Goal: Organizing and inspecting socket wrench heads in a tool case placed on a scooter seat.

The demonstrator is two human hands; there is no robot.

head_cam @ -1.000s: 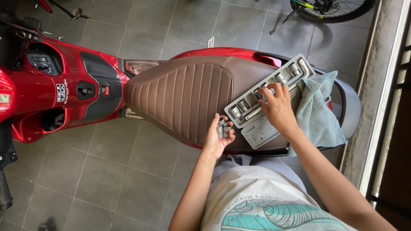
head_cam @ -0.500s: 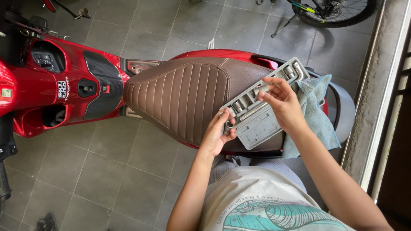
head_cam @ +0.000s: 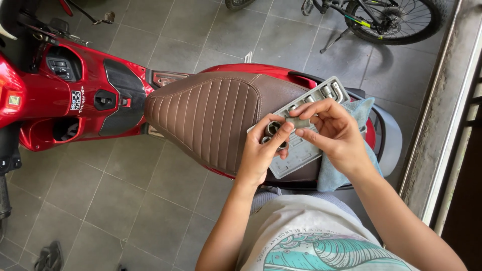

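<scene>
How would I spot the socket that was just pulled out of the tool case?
Find the red scooter and its brown seat; a grey socket tray lies on the rear. Above it, the right hand pinches one metal socket sideways. The other loose sockets sit bunched in the left hand.

I have 1 short grey metal socket [head_cam: 299, 122] lying sideways, pinched between my fingertips, and a cluster of other round, hollow-ended sockets [head_cam: 273, 132] bunched in my left hand, all above the open grey plastic socket tray [head_cam: 300, 150] lying aslant on the seat.
</scene>
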